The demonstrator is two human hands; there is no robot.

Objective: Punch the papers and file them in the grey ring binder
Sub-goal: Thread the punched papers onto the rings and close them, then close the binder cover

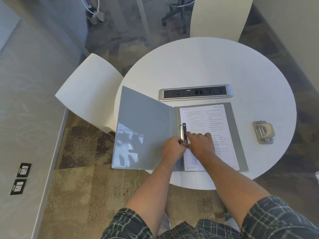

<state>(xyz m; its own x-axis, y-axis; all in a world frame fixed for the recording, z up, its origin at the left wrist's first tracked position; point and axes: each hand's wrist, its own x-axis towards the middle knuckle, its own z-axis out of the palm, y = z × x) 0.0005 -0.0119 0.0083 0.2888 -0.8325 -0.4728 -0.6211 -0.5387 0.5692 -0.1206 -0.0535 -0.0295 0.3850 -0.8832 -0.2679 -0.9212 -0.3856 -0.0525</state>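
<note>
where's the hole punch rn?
In the head view the hole punch sits on the round white table, to the right of the open grey ring binder and apart from it, below and right of the power strip. Neither hand touches it.

Round white table (pixel 215 66), silver socket strip (pixel 196 92) at its centre, white chairs — carpet floor.

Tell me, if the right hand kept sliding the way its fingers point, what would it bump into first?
The right hand lies flat on the papers, fingers pointing up-left at the ring mechanism of the grey binder. It would probably meet that metal ring strip at once; the fingertips already seem to touch it.
</note>
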